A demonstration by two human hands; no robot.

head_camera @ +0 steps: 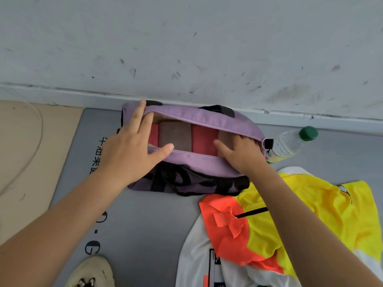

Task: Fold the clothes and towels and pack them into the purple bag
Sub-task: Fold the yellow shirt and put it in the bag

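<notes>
The purple bag (199, 119) lies open on the grey mat against the wall, black straps hanging at its front. Inside it, folded brown towels (175, 136) and red towels (204, 139) stand side by side. My left hand (132, 150) rests spread over the bag's left end, fingers straight, thumb on the front rim. My right hand (241, 154) reaches into the right end, its fingers curled down onto a brown towel (224, 136) there. A yellow, orange and white garment (290, 220) lies crumpled on the mat at the lower right, partly under my right forearm.
A clear water bottle (290, 143) with a green cap lies just right of the bag. The grey mat (145, 224) carries dark lettering; beige cardboard (27, 154) lies to its left. A pale shoe (93, 272) shows at the bottom edge. The scuffed wall (186, 48) stands behind.
</notes>
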